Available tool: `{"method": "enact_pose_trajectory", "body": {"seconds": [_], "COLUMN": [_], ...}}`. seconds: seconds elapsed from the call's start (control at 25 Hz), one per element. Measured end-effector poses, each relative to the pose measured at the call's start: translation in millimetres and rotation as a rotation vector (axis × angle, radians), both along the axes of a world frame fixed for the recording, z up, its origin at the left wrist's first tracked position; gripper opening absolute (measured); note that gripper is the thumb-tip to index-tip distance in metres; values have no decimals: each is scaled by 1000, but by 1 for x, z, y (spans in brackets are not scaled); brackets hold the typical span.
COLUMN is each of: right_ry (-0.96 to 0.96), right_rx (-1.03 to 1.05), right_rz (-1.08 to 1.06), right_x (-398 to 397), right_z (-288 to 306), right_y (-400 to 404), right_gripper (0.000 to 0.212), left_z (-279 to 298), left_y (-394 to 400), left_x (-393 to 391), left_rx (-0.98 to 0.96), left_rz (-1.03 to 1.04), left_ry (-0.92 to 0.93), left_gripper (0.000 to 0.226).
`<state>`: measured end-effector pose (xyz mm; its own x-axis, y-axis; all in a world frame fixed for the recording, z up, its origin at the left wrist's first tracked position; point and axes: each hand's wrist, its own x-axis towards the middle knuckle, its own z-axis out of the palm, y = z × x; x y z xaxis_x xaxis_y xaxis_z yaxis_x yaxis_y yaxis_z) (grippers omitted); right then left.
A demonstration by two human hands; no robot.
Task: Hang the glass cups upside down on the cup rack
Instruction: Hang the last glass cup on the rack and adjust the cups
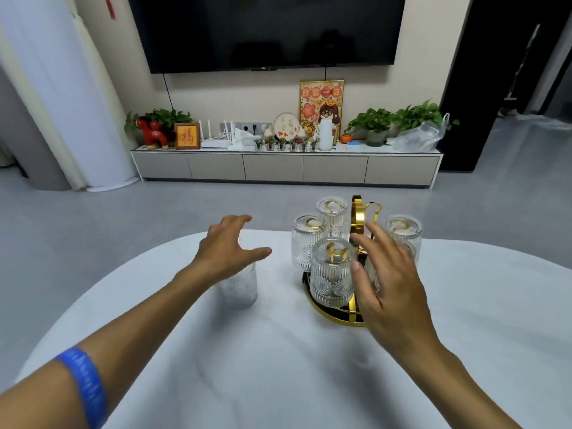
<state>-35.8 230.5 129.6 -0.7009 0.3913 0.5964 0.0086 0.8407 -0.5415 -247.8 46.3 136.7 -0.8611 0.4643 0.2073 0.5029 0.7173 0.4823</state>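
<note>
A gold cup rack [359,212] stands on the white surface [278,366], right of centre and toward the far edge. Four glass cups are seen hung upside down on its prongs: one nearest [331,274], one at the left [308,239], one at the far side [332,215] and one at the right [404,233]. A possible fifth behind the right hand cannot be made out. One loose cup [240,286] remains on the surface, left of the rack and apart from it; whether it stands upright or inverted cannot be told through the blur.

The left hand [229,246] is held just above the loose cup, fingers spread and released, with nothing gripped. The right hand [387,280] is open beside the near right of the rack, fingers splayed, close to the nearest cup but not closed on anything.

The step in hand is judged to be the taking of the last cup. It is best gripped around its ribbed wall, lifted clear of the surface, and turned mouth down if needed before being brought across. A free prong should be found first; the rack may be steadied with the right hand so that the hung cups are not knocked. The cup should be lowered straight over the prong, since glass striking glass is the main risk.
</note>
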Motion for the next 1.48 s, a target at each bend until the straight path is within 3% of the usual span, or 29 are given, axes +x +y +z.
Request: {"method": "enact_pose_trajectory", "body": {"seconds": [0.08, 0.16, 0.36, 0.44, 0.52, 0.6, 0.72, 0.88, 0.96, 1.04, 1.12, 1.24, 1.36, 1.48], "right_ry": [-9, -40, -41, -58, -54, -94, -226, -1, 80, 142, 216, 275, 166, 39], "right_rx": [-48, -50, -113, -241, -506, -952, -1540, -1733, -1665, -1521, -1307, -878, -488, -264], "right_rz": [39, 68, 32, 19, 33, 88, 361, 420, 292, 152, 24, -109, -164, -192], "right_x": [16, 31, 58, 61, 55, 48, 49, 64, 68, 66, 56, 23, -24, -66], "right_z": [-13, -22, -17, -7, 10, 35, 72, 90, 93, 100, 111, 128, 125, 105], "right_y": [-29, -45, -35, -39, -47, -50, -44, -15, 8, 34, 60, 99, 125, 136], "right_gripper": [46, 48, 44, 40, 27, 17, 48, 52, 48, 44, 45, 43, 51, 51], "left_z": [-22, -38, -34, -20, 7, 43, 87, 99, 98, 94, 89, 83, 75, 67], "left_y": [-25, -23, -17, -27, -32, -30, -11, 27, 44, 63, 85, 119, 147, 157], "left_x": [3, 5, 12, 30, 52, 82, 130, 161, 159, 146, 124, 81, 43, 22], "left_rx": [-106, -63, 54, 259, 547, 691, 709, 701, 644, 583, 424, 98, -111, -71], "left_rz": [41, 33, 221, 217, 110, -112, -432, -656, -696, -649, -524, -426, -466, -523], "left_ry": [-193, -289, -196, -151, -149, -142, -134, -223, -345, -340, -138, 97, 126, 40], "left_gripper": [103, 109, 78, 75, 77, 79, 74, 73, 72, 58, 44, 42, 51, 61]}}
